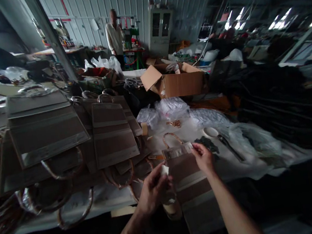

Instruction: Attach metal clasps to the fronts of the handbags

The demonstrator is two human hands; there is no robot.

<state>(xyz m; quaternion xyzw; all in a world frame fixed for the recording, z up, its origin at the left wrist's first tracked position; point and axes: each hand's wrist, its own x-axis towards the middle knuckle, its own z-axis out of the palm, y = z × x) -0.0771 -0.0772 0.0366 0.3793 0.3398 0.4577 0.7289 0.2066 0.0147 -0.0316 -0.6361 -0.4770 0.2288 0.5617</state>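
I have a brown handbag (190, 184) in front of me, lying with its long axis running away from my body — bottom end hanging off the near edge of the worktable (109, 196), top end and its curved loop handle (171, 138) pointing away toward the clutter. My right hand (203, 157) sits at the bag's top right corner, fingers pinched narrow on the pale strip along the top edge. My left hand (153, 189) is just beside the bag's left edge, lower down, closed around a small pale piece (164, 170) — a tag or a bit of tape, I cannot tell which. Under that hand a roll of tape (172, 208) seems to stand on the table edge, partly hidden.

So the right hand is the one on the bag; the left is near it, with the pale piece pointing up and right toward the bag's top strip. That strip lies between my two hands, nearer the right.

To my left, a pile of finished bags (60, 143) leans in overlapping rows, well apart from my grip.
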